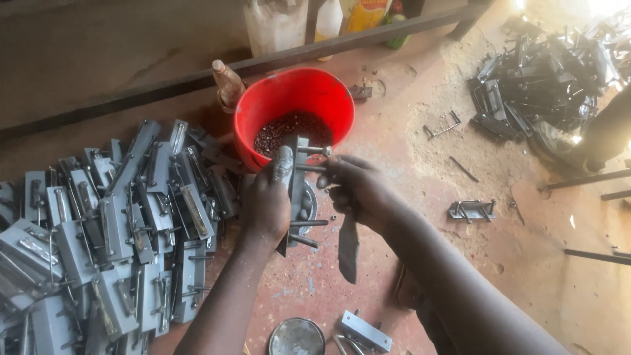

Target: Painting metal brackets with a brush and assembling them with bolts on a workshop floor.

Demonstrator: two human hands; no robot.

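Two bare forearms, no sleeves, no gloves, no watch or rings seen. Left hand (266,204) at frame centre, right hand (358,190) just right of centre. Fingers grimy w/ dust.

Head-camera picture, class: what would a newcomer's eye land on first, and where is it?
The round red plastic bucket, top centre, half full of small dark pieces, catches the eye first. Just below it, the left hand and right hand hold a flat grey metal plate with bolts. A big heap of similar grey metal plates fills the left side.
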